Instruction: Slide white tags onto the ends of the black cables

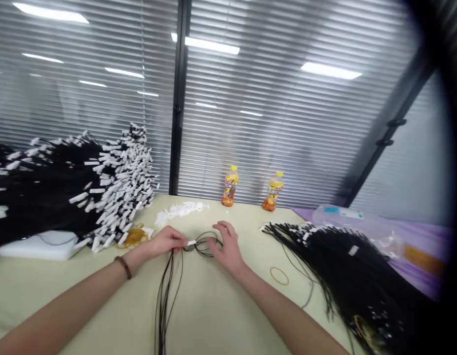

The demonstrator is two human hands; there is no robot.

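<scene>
My left hand point(168, 241) pinches a bundle of thin black cords point(164, 301), whose long ends hang down toward the near edge of the table. A small white tag point(191, 242) sticks out just right of its fingertips. From there the cords curve into loose loops point(204, 245) lying between my two hands. My right hand point(227, 248) rests at the right side of these loops, fingers spread and curved, with its thumb by the cords.
Black cords with white ends point(117, 182) are heaped at left, beside yellow rubber bands point(135, 236) and white pieces point(181, 210). Two bottles point(229, 187) point(273, 193) stand at the back. More black cords point(347, 266) and a single rubber band point(279, 276) lie right.
</scene>
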